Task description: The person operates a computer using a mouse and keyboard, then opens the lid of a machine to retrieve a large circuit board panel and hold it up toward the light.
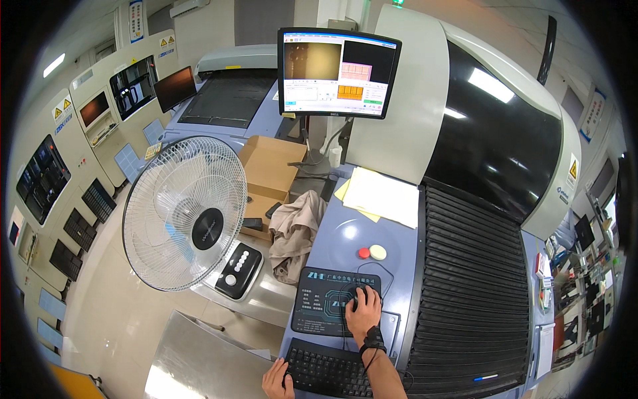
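Observation:
My right hand (363, 311) is wrapped over a black computer mouse (355, 300), mostly hidden under the palm and fingers. A dark band with a cord circles that wrist. The mouse sits on a dark printed mouse pad (311, 318). Nearer me is a black keyboard (325, 370). At its left end rests my left hand (276, 382), fingers bent but apart, with nothing visible held in it. Beyond the pad stands a monitor (339, 73) with a brown camera picture, an orange panel and a pink panel on its screen.
A red button (363, 253) and a cream button (378, 252) sit beyond the pad, before papers (382, 196). Left are a fan (186, 213), a crumpled cloth (297, 223) and an open cardboard box (269, 163). A ribbed black cover (468, 286) runs along the machine on the right.

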Demonstrator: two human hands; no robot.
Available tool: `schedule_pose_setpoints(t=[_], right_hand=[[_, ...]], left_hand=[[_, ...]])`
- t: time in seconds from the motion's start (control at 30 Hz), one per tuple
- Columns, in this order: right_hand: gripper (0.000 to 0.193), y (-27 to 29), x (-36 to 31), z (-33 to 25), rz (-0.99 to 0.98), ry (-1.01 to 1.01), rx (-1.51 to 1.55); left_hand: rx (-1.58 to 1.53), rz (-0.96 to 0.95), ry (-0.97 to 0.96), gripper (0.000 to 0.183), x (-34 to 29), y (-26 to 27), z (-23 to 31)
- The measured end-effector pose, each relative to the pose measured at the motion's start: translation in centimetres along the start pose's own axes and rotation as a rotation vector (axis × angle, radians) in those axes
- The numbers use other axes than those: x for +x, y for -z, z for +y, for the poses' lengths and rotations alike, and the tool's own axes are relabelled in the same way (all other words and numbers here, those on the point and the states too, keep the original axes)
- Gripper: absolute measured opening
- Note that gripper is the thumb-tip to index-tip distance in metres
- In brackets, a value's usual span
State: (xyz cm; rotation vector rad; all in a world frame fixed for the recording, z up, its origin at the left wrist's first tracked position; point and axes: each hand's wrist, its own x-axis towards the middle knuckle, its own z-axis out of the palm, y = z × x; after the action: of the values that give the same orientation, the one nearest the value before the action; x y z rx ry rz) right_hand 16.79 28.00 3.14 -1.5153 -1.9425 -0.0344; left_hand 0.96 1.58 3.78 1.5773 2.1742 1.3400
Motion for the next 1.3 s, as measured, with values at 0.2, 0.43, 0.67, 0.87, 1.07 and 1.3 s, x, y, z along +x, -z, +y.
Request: schedule_pose_setpoints(t=[0.2, 0.43, 0.67, 0.87, 1.07, 1.3], right_hand=[[0.039, -0.1, 0.0, 0.1, 0.002, 0.0, 0.001], [0.039, 0.0, 0.0, 0.1, -0.001, -0.003, 0.002], [0.036, -0.1, 0.0, 0.1, -0.005, -0.016, 0.0], [0.037, -0.1, 0.0, 0.1, -0.011, -0.013, 0.008], [0.036, -0.1, 0.0, 0.1, -0.01, -0.01, -0.003], [0.035, -0.1, 0.0, 0.1, -0.004, -0.012, 0.003]], left_hand=[[-0.011, 0.004, -0.008, 0.034, -0.1, 0.0, -0.1], [0.039, -0.035, 0.048, 0.033, -0.2, 0.1, 0.3], [0.0, 0.015, -0.025, 0.034, -0.3, -0.2, -0.4], [0.011, -0.023, -0.015, 0.038, -0.9, -0.2, -1.3], [-0.011, -0.025, -0.02, 0.039, -0.8, 0.0, -1.0], [-0.007, -0.04, 0.001, 0.039, -0.9, -0.1, -1.2]])
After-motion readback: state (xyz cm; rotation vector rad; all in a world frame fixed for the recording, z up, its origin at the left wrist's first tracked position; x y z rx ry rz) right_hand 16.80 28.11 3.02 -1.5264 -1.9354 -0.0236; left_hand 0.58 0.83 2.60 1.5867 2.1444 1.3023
